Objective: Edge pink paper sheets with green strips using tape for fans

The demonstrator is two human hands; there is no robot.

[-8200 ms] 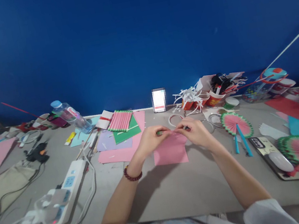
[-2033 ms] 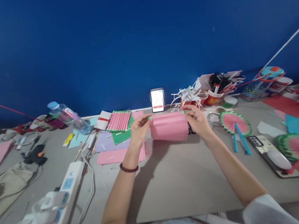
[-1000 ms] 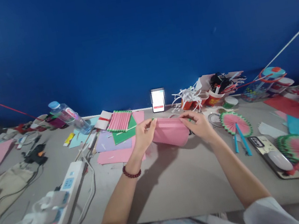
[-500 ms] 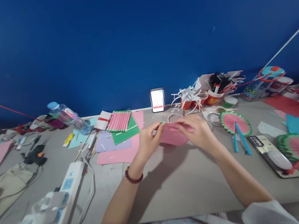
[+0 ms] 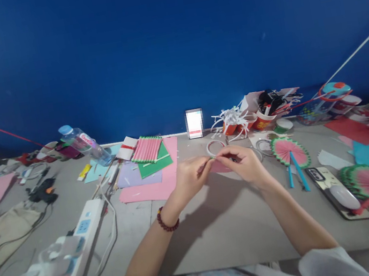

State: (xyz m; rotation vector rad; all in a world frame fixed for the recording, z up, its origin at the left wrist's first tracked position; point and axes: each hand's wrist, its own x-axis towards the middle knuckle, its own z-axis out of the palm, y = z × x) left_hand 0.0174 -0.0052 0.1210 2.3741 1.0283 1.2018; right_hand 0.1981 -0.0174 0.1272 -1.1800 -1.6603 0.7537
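– Where is the pink paper [image 5: 221,166]?
– It is held in the middle, over the grey table [image 5: 217,241], and most of it is hidden.

– How is it held?
– Its far edge is pinched by the left hand [image 5: 193,174] and the right hand [image 5: 242,163]. The fingers are closed on it, with the tips almost together.

– Why like that?
– Perhaps so the thin edge is kept from slipping.

– What is set around?
– A folded paper [image 5: 147,149] is laid on a green sheet [image 5: 156,167], maybe to be kept tidy. A phone [image 5: 195,126] is stood by the blue wall [image 5: 168,45], maybe so its screen can be seen.

– Is anything in the way?
– A white ring [image 5: 214,141] is left just behind the fingertips, so it might be bumped. The round fan [image 5: 286,151] is placed well to the right.
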